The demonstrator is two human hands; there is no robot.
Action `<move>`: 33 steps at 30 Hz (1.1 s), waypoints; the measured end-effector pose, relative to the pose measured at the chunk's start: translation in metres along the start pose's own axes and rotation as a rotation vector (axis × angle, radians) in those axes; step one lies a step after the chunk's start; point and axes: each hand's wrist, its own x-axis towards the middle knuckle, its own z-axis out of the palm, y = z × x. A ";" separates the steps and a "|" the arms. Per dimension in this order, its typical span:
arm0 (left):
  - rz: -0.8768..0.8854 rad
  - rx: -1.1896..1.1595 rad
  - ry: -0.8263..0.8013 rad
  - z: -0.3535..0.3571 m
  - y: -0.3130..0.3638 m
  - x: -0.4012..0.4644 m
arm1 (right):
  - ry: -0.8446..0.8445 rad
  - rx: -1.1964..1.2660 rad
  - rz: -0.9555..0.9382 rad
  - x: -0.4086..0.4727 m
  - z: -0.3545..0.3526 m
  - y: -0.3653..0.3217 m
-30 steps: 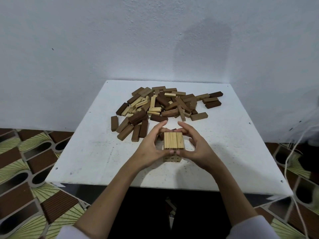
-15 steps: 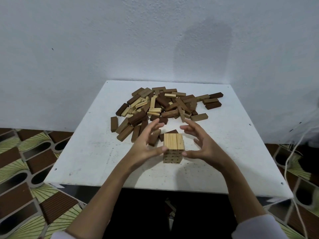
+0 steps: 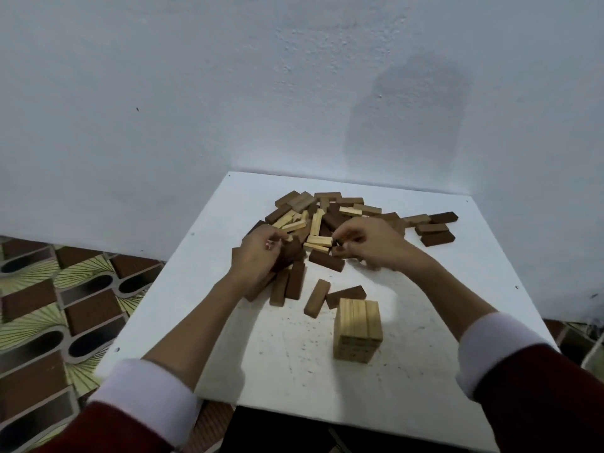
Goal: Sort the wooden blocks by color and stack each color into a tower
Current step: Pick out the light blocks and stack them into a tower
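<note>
Both hands, the left hand (image 3: 261,248) and the right hand (image 3: 372,241), reach into the block pile (image 3: 330,220), while the light tower (image 3: 358,330) stands near on the white table (image 3: 277,364).

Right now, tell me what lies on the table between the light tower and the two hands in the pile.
In the head view, two loose brown blocks: a medium-brown one and a darker one, just beyond the light tower. Otherwise bare white table.

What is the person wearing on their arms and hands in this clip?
Both arms wear dark red sleeves with wide white cuffs, pushed back so the forearms are bare. The left hand and right hand are bare, with no gloves; any ring or watch is too blurred to tell. No cables or markings show on them.
</note>
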 end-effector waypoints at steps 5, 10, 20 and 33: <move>0.087 0.153 -0.019 0.009 -0.003 0.033 | -0.078 -0.371 -0.092 0.041 0.026 0.007; 0.165 0.267 -0.168 0.016 -0.008 0.063 | -0.104 -0.571 -0.056 0.069 0.049 0.010; 0.195 0.224 -0.174 0.021 -0.008 0.075 | -0.209 -0.563 0.047 0.082 0.045 0.006; 0.032 -0.143 0.049 0.010 0.003 0.026 | -0.050 -0.486 0.053 0.062 0.012 0.000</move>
